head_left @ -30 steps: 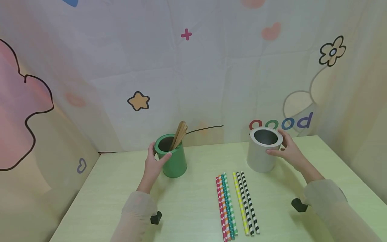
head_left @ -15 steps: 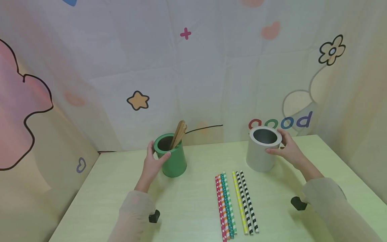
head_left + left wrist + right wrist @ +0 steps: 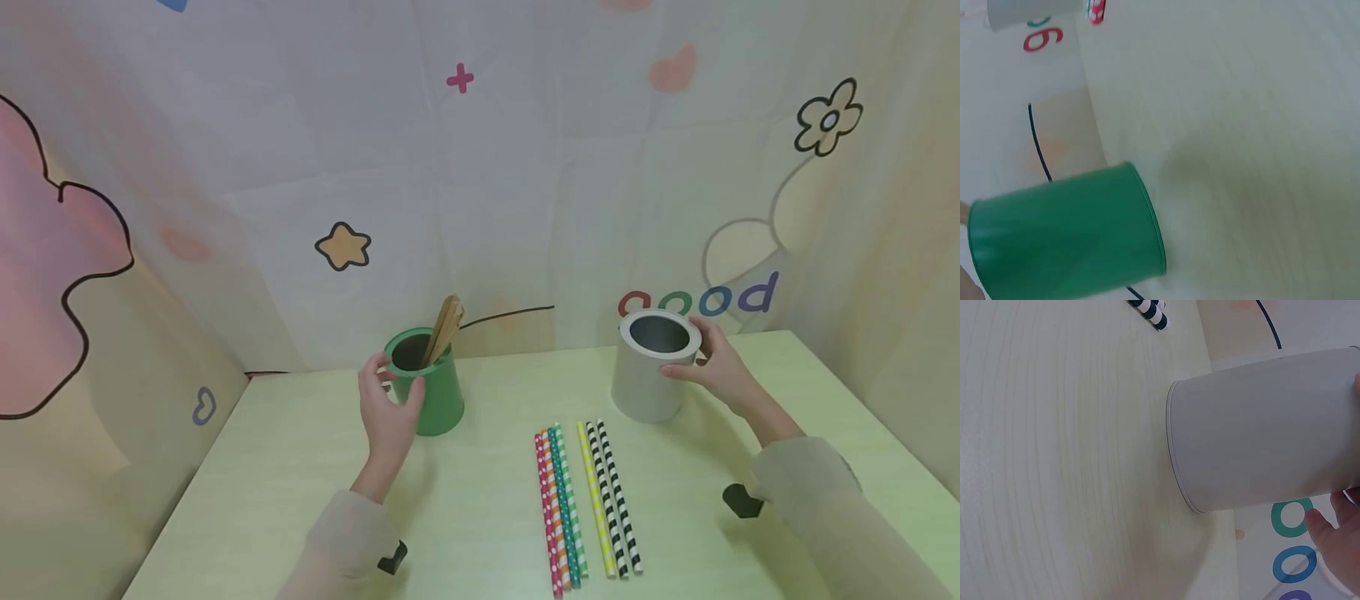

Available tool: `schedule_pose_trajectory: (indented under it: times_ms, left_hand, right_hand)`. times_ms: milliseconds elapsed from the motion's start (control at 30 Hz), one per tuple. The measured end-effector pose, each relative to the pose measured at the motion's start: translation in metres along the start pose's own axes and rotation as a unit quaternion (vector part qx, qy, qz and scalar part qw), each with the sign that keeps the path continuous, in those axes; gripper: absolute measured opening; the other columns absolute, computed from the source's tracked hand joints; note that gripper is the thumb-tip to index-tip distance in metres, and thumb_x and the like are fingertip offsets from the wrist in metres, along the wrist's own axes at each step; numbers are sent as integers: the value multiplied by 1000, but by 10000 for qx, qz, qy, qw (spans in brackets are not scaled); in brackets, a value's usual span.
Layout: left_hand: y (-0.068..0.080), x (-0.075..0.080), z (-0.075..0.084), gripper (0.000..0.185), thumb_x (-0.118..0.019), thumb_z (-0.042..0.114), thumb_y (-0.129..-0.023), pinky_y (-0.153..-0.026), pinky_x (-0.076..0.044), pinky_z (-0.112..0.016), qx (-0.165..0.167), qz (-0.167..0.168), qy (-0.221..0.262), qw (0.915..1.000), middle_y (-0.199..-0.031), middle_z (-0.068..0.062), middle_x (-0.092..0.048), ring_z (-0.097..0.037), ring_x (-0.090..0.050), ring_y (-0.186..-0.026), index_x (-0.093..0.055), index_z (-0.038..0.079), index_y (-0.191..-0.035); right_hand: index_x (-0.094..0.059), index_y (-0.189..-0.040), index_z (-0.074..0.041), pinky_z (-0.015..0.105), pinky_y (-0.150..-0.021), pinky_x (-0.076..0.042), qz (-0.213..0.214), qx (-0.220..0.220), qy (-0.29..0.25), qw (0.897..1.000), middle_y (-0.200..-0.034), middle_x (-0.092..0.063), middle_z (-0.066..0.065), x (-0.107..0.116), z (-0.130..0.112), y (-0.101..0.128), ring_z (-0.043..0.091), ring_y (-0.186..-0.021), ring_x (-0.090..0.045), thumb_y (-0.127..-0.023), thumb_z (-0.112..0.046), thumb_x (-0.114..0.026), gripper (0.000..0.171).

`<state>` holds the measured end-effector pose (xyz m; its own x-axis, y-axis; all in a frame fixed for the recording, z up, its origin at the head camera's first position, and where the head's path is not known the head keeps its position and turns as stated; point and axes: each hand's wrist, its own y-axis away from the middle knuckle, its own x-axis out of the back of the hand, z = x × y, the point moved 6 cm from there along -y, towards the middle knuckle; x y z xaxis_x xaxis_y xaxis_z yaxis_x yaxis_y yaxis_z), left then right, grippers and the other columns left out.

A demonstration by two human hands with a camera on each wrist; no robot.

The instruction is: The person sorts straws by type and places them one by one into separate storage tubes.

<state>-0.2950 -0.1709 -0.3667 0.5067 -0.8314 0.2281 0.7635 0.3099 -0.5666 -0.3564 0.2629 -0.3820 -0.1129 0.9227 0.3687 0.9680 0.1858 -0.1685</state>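
Note:
A green cylindrical cup stands on the left of the table, holding light-brown wooden sticks that lean right. My left hand is at its near left side, fingers spread and loosely bent, fingertips by the rim. The same green cup fills the lower left of the left wrist view. To the right stands a white cup with a dark inside. My right hand grips its upper right side, thumb in front and fingers behind the rim. The right wrist view shows this white cup with its base at the table.
Two groups of patterned paper straws lie between the cups: pink, orange, teal and green straws, then yellow and black-striped straws. A printed cloth hangs behind the pale table.
My left hand has loosened from the green cup and drawn slightly back towards me. My right hand and both cups stay in place; the head view tilts slightly.

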Motion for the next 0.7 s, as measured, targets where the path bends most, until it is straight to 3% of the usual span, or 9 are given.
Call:
schedule_pose_trajectory:
  times_ms: [200, 367, 533, 700]
  left_hand:
    - [18, -24, 9, 48, -60, 6, -78, -81, -43, -41, -117, -681, -91, 9976, -106, -10, -53, -21, -51, -94, -40, 1, -121]
    - [33, -45, 11, 48, -60, 8, -78, -78, -45, -43, -109, -1375, -92, 9904, -103, -10, -55, -23, -53, -92, -40, 4, -121]
    - [46, -64, 8, 52, -61, 12, -79, -74, -45, -34, 143, -2121, -56, 9771, -102, -4, -56, -21, -56, -86, -37, 10, -125]
    - [59, -82, 1, 60, -62, 16, -80, -68, -46, -25, 497, -2873, -294, 9561, -104, -7, -56, -13, -57, -80, -31, 12, -131]
  right_hand:
    - [-2, -138, 0, 65, -99, -10, 0, 10, -22, 10000, -144, -9, 25, 1, 2, -1, 42, -132, -6, -76, -6, -67, 91]
    - [-1, -139, -1, 65, -100, -10, -10, -5, -35, 10000, -144, -9, 24, 1, 4, -1, 41, -133, -6, -76, -6, -67, 92]
    - [-2, -139, -1, 64, -100, -11, 4, 45, -60, 10000, -143, -10, 25, 1, 3, -1, 42, -132, -8, -76, -6, -67, 91]
    - [-2, -138, 0, 65, -99, -11, -3, 100, -84, 9999, -142, -12, 26, 0, 1, 0, 43, -132, -8, -76, -5, -66, 89]
